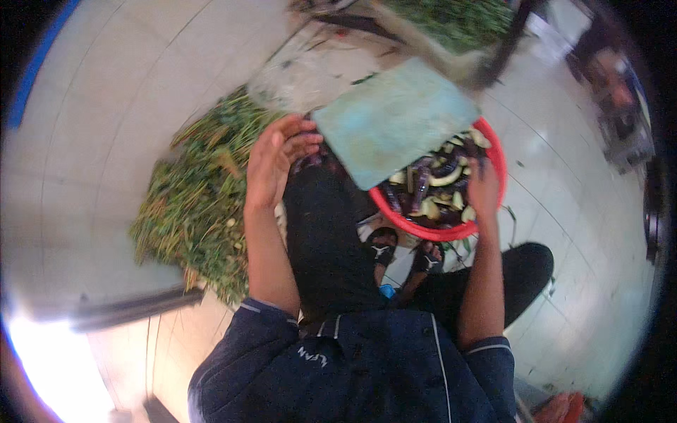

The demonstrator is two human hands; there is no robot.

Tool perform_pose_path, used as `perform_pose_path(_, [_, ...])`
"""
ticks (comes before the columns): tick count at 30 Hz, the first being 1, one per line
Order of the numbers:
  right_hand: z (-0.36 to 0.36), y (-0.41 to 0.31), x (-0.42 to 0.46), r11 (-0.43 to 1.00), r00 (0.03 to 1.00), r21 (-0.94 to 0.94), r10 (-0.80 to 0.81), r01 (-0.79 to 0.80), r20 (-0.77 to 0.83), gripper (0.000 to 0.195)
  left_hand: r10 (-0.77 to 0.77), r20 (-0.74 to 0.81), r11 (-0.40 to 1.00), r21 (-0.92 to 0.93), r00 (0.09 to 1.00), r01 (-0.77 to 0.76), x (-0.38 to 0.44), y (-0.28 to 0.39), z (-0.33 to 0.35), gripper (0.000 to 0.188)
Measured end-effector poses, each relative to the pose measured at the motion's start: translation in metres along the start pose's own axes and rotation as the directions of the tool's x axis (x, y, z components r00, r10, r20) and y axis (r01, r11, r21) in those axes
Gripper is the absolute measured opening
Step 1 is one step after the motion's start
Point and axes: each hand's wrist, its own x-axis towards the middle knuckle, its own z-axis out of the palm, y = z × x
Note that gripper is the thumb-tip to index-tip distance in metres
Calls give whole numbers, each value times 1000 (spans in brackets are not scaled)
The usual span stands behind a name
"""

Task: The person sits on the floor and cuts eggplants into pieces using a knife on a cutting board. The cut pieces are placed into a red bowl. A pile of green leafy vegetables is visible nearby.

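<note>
A red plastic basin (502, 174) holds cut eggplant pieces (444, 177), purple skin and pale flesh showing. A pale green cutting board (396, 121) lies tilted across the basin's far left side and covers part of it. My right hand (482, 182) reaches down at the basin's right inner side, over the pieces; its fingertips are blurred, so whether they grip anything cannot be told. My left hand (283, 150) is by the board's left corner, fingers apart and slightly curled, near dark purple eggplants (317, 158) partly hidden behind it and my knee.
A large heap of leafy green stems (206, 206) lies on the tiled floor at the left. Beyond the board is a clear plastic bag or sheet (296, 74). More greens (455, 21) are at the top. My sandalled feet (383, 246) are just below the basin.
</note>
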Motion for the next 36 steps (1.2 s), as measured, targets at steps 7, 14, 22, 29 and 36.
perform_pose_path(7, [-7,-9,-12,971,974,226,25,-77,224,40,-51,-441,506,762,896,404,-54,-230,-237,24])
perform_pose_path(14, [-23,-1,-24,968,950,191,100,-162,297,41,-376,-674,-141,720,636,680,-112,-345,-164,58])
perform_pose_path(22, [-2,-32,-28,961,949,248,38,-120,314,38,-330,-611,940,-139,719,313,-107,-285,-192,45])
perform_pose_path(29, [3,-103,-41,957,943,263,-193,120,272,35,9,-425,940,-304,905,-152,-57,-54,-104,50])
perform_pose_path(36, [-32,-204,-78,555,844,747,-139,-366,518,27,43,-179,988,-139,983,-69,-34,-37,26,45])
